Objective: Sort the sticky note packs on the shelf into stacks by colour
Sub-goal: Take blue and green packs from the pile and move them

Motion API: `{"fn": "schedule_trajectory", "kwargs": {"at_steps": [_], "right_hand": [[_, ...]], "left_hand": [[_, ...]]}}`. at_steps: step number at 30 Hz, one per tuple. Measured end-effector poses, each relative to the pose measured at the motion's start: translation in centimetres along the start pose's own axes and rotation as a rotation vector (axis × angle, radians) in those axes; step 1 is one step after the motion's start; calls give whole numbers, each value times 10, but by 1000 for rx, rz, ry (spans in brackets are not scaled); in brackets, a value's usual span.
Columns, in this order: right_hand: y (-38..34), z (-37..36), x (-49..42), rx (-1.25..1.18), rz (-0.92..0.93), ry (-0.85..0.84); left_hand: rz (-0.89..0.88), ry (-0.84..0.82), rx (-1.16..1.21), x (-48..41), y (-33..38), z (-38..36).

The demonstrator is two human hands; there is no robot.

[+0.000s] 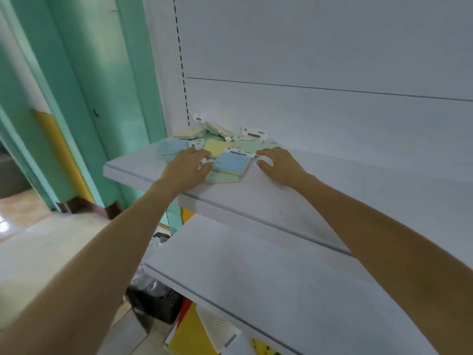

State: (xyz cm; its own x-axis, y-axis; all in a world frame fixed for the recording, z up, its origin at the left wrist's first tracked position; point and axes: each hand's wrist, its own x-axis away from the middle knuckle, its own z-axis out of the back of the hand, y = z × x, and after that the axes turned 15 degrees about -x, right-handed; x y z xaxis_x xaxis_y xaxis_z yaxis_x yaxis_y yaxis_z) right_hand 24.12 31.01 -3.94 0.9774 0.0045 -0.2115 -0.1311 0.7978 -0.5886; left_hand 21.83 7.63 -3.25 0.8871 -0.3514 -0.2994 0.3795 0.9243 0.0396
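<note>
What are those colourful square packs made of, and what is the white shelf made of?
The sticky note packs, like the blue pack, look like paper: flat pastel pads with thin layered edges and white printed card headers. Any clear wrapper is too blurred to tell. The shelf looks like painted metal, smooth, matt and white with a thin folded front lip, though coated board is possible.

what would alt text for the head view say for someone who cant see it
Two bare hands reach into a jumbled pile of blue, yellow and green sticky note packs on a white shelf. The left hand lies on the pile; the right hand is at its right edge, fingers open.
</note>
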Motion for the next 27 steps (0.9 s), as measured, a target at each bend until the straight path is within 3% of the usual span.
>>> {"fn": "schedule_trajectory", "kwargs": {"at_steps": [3,8,13,16,19,27], "right_hand": [[1,-4,-36,-90,-86,74],[1,-11,-95,-189,-251,124],[-1,-20,-123,-218,-361,156],[0,-20,-131,-354,-419,182],[5,-15,-131,-540,-439,234],[11,-10,-96,-704,-400,427]], "left_hand": [[-67,-6,-5,-29,-1,-6],[-77,-211,-28,-66,9,-15],[-124,-304,196,-92,2,-14],[-147,-371,422,-108,-12,-9],[-128,-340,559,-129,-35,-8],[48,-270,815,-147,-60,-23]]}}
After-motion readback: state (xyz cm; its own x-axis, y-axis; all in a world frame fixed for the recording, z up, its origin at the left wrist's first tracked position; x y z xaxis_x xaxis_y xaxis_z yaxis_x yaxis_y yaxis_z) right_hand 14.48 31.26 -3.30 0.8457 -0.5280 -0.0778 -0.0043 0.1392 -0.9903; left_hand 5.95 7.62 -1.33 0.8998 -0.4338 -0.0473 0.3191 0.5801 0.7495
